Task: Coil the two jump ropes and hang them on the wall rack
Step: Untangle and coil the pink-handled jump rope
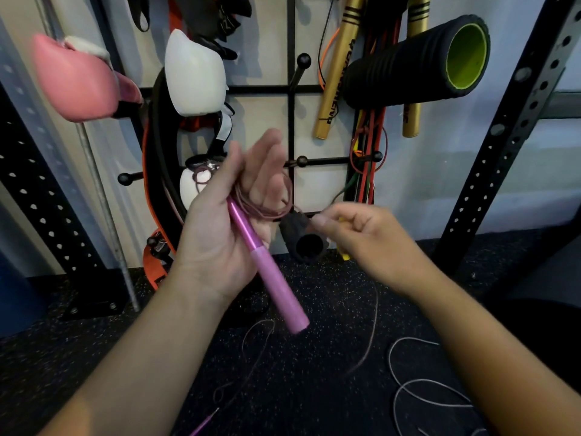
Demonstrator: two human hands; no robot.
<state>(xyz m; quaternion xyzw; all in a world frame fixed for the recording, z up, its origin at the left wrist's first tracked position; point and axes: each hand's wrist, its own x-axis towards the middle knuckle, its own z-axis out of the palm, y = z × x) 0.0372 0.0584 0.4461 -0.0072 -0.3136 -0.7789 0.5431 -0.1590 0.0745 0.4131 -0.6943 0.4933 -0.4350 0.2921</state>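
Left hand (232, 215): at frame centre, your fingers half-straight, thumb pinning the pink handle (270, 272) and cord loops (267, 202).
Right hand (361, 237): curled, pinching the trailing cord.
Second rope (418, 388): floor, lower right.

Dark speckled floor (314, 297) across the lower frame. Thin pink rope (372, 335) trailing over it at lower centre, pale grey cord (408, 385) looped at lower right, purple handle tip (204, 424) at bottom edge.

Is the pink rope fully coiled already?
No, only partly: a few loops hang on the left hand, but more pink rope trails on the floor.
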